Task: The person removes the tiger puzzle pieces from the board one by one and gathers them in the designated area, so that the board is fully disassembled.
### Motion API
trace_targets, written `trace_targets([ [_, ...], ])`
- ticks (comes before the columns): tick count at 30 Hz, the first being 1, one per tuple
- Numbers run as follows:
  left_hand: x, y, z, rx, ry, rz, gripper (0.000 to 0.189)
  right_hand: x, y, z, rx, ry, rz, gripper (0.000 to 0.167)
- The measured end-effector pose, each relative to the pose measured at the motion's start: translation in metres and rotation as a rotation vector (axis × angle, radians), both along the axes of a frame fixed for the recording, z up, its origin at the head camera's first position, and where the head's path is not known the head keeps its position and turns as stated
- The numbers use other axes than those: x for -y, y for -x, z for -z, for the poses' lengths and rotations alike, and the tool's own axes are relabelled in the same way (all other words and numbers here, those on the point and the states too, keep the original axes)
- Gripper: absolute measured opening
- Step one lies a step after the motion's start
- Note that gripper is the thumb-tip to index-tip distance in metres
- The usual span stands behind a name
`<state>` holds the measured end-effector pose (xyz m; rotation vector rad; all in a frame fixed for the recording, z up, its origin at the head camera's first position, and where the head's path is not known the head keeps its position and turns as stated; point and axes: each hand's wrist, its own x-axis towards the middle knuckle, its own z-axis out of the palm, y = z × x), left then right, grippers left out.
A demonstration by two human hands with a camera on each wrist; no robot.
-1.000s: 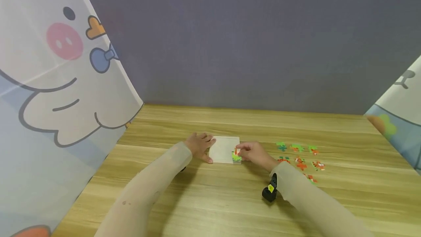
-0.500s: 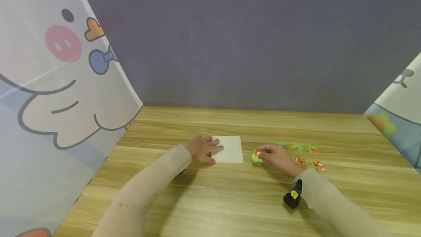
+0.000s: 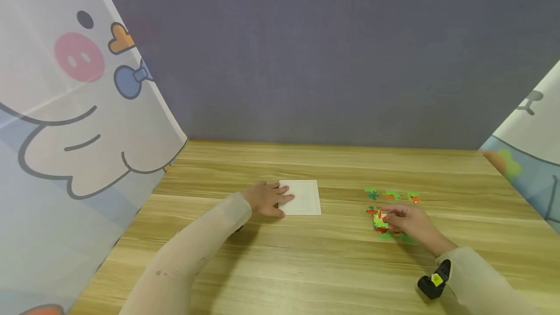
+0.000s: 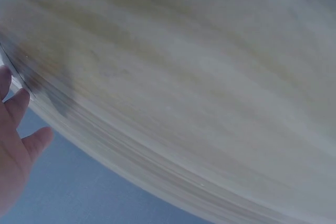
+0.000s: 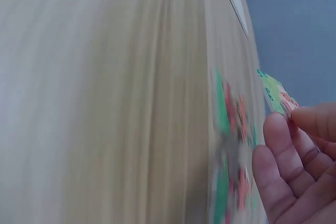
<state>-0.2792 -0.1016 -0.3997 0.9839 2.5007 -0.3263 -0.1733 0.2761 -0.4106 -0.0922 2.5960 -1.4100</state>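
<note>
My right hand (image 3: 407, 222) pinches a green, white and red jigsaw piece (image 3: 379, 220) between thumb and fingers, over the loose pieces on the right. In the right wrist view the piece (image 5: 275, 94) is lifted above the table, its green edge outward. My left hand (image 3: 267, 199) lies with fingers spread over the left side of a white square puzzle tray (image 3: 308, 198). In the left wrist view only part of the left hand (image 4: 16, 145) shows, fingers straight. Some pieces below the right hand are hidden.
Several loose green and orange jigsaw pieces (image 3: 392, 194) lie on the wooden table (image 3: 280, 266) at the right. A grey panel (image 3: 323, 57) rises behind the table. Printed cartoon curtains (image 3: 87, 91) hang on both sides.
My right hand has moved from the tray's right side to over the loose pieces, carrying the jigsaw piece with it. My left hand has slid its fingers slightly farther onto the tray.
</note>
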Motion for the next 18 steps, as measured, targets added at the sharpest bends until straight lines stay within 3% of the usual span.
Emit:
trace_targets([
  [11, -0.001, 0.000, 0.001, 0.005, -0.007, -0.006, 0.067, -0.051, -0.022, 0.001, 0.043, -0.085, 0.067, 0.040],
  [18, -0.001, 0.001, 0.002, -0.017, 0.026, -0.011, 0.067, -0.073, -0.024, 0.004, 0.059, -0.154, 0.091, 0.040],
])
